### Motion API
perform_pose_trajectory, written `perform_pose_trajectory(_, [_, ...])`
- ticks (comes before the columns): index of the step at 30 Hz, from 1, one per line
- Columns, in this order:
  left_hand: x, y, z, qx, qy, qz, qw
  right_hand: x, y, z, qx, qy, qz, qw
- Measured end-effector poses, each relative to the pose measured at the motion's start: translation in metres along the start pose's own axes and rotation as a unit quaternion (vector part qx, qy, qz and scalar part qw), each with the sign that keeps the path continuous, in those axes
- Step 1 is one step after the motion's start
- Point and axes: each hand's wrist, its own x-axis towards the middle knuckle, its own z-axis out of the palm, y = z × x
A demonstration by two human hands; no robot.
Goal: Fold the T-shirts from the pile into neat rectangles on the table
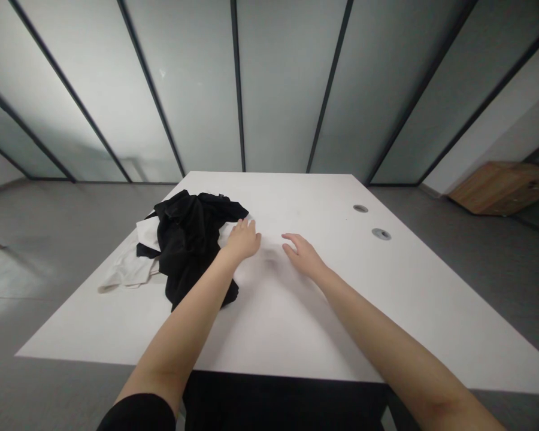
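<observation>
A crumpled black garment point(187, 242) lies in a heap on the white table point(368, 287), left of centre. A crumpled white cloth point(128, 267) sticks out from under its left side, and a white edge shows beside my left hand. My left hand point(243, 239) rests palm down against the right side of the heap, its fingertips near the black fabric. It holds nothing that I can see. My right hand point(302, 256) lies on the bare tabletop a little to the right, fingers slightly spread, touching nothing else.
Two round grey grommets point(381, 234) are set in the tabletop towards the right. Frosted glass panels with dark frames stand behind the table. A low wooden cabinet point(503, 188) sits on the grey floor at the right.
</observation>
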Motion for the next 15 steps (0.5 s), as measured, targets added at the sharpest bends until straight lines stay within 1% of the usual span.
perform_pose_trajectory(1, [0.002, 0.016, 0.004, -0.013, 0.036, 0.009, 0.999, 0.006, 0.003, 0.001, -0.03, -0.006, 0.0, 1.0])
perform_pose_trajectory(2, [0.004, 0.029, 0.009, -0.023, 0.055, 0.017, 0.998, 0.01, 0.007, 0.003, -0.062, -0.011, 0.006, 0.998])
perform_pose_trajectory(4, [0.005, 0.045, 0.022, -0.03, 0.059, 0.016, 0.998, 0.014, 0.014, 0.006, -0.127, -0.024, 0.032, 0.991])
perform_pose_trajectory(5, [0.005, 0.048, 0.03, -0.029, 0.046, 0.011, 0.998, 0.013, 0.017, 0.008, -0.155, -0.033, 0.046, 0.986])
perform_pose_trajectory(8, [0.003, 0.043, 0.049, -0.026, -0.031, -0.01, 0.999, 0.005, 0.026, 0.013, -0.208, -0.08, 0.075, 0.972])
perform_pose_trajectory(10, [0.002, 0.038, 0.055, -0.025, -0.064, -0.016, 0.997, -0.001, 0.029, 0.015, -0.219, -0.104, 0.079, 0.967])
perform_pose_trajectory(15, [0.0, 0.035, 0.057, -0.023, -0.06, -0.016, 0.998, -0.005, 0.032, 0.016, -0.223, -0.112, 0.074, 0.966])
